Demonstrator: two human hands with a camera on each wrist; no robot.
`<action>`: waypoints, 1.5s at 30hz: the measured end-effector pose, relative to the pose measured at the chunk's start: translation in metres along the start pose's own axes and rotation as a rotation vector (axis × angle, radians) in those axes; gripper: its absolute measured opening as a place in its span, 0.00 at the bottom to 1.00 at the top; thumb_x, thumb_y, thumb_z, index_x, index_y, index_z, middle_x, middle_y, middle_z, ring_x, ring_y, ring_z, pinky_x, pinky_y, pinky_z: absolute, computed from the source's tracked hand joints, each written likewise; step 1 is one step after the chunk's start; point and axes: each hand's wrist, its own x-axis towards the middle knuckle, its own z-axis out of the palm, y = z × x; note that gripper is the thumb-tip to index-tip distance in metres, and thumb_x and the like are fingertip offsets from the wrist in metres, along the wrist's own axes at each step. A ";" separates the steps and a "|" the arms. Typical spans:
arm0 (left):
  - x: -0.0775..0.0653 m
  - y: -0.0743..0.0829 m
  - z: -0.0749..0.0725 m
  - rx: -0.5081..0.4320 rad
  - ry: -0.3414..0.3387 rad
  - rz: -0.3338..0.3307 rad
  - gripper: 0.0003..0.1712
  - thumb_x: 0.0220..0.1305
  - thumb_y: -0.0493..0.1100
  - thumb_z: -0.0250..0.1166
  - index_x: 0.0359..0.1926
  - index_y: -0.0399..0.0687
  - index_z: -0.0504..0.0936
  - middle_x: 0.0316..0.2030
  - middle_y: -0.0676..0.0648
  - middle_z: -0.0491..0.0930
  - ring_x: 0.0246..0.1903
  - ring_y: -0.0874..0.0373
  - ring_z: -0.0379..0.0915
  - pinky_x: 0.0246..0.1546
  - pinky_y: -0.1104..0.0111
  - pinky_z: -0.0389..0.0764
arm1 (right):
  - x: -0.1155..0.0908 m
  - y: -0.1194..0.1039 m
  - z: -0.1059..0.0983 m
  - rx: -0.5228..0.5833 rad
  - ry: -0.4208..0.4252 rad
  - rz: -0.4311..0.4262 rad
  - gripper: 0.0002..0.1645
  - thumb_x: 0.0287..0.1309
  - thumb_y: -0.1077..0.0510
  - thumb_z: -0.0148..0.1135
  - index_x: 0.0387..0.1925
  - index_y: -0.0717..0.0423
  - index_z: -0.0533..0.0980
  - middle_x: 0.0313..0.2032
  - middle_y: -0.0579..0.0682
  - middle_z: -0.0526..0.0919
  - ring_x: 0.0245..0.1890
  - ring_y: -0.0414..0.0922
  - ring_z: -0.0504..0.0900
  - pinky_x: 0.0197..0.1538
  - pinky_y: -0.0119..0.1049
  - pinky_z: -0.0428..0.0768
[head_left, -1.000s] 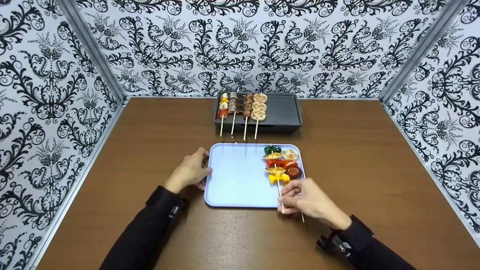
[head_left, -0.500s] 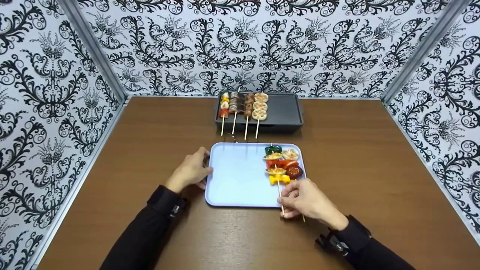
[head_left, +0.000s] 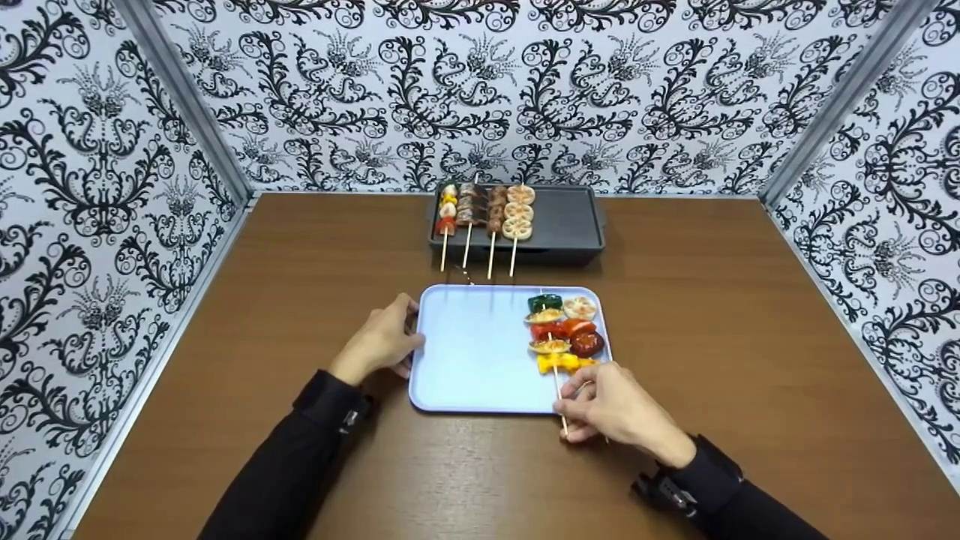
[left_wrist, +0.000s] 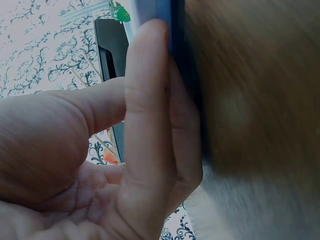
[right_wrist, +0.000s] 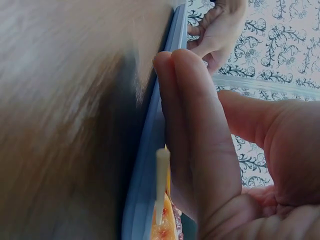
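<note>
A pale blue tray [head_left: 480, 352] lies on the table. My left hand [head_left: 381, 337] holds its left edge, thumb at the rim and fingers along the side. Over the tray's right part lies a skewer of green, red and yellow pieces with two shells [head_left: 550, 346]; my right hand [head_left: 611, 405] pinches its wooden stick near the front rim. Right beside it is a second skewer with a lotus root slice, an orange-red piece and a brown round piece [head_left: 586, 343]. In the right wrist view a stick end [right_wrist: 162, 157] pokes out past the tray edge, beside the straight fingers.
At the back stands a dark grey grill plate [head_left: 566, 217]. Several skewers lie on its left side, among them one of lotus root slices [head_left: 518, 214], their sticks overhanging the front. Patterned panels [head_left: 480, 90] close off the back and sides of the wooden table [head_left: 712, 322].
The right hand has moved slightly toward the front, and the skewer with the shells has come down with it, closer to the tray. The left hand keeps its place.
</note>
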 end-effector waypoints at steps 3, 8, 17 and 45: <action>0.000 0.000 0.000 0.000 0.001 -0.002 0.31 0.78 0.31 0.68 0.77 0.34 0.71 0.38 0.36 0.87 0.18 0.53 0.88 0.20 0.60 0.97 | -0.001 -0.001 0.000 -0.012 0.000 -0.004 0.14 0.76 0.61 0.78 0.50 0.68 0.84 0.32 0.55 0.96 0.28 0.46 0.97 0.33 0.36 0.99; -0.001 0.001 -0.001 0.005 0.001 -0.008 0.31 0.78 0.31 0.68 0.77 0.34 0.71 0.37 0.36 0.87 0.18 0.54 0.88 0.20 0.61 0.97 | -0.002 -0.002 0.000 0.011 -0.020 0.003 0.16 0.74 0.62 0.79 0.51 0.70 0.84 0.34 0.58 0.96 0.28 0.45 0.97 0.35 0.37 1.00; 0.000 0.001 -0.001 -0.008 -0.002 -0.007 0.31 0.77 0.30 0.68 0.77 0.34 0.71 0.37 0.36 0.87 0.18 0.53 0.89 0.20 0.60 0.97 | 0.001 -0.003 0.004 0.038 -0.045 0.017 0.15 0.74 0.63 0.79 0.51 0.69 0.83 0.35 0.58 0.97 0.29 0.47 0.98 0.37 0.39 1.01; -0.001 0.002 0.000 -0.016 -0.009 -0.018 0.30 0.80 0.30 0.67 0.77 0.34 0.70 0.41 0.35 0.85 0.19 0.52 0.89 0.21 0.60 0.98 | 0.001 -0.022 -0.009 -0.201 0.115 -0.148 0.12 0.78 0.54 0.79 0.51 0.60 0.91 0.29 0.53 0.94 0.24 0.46 0.94 0.30 0.44 1.00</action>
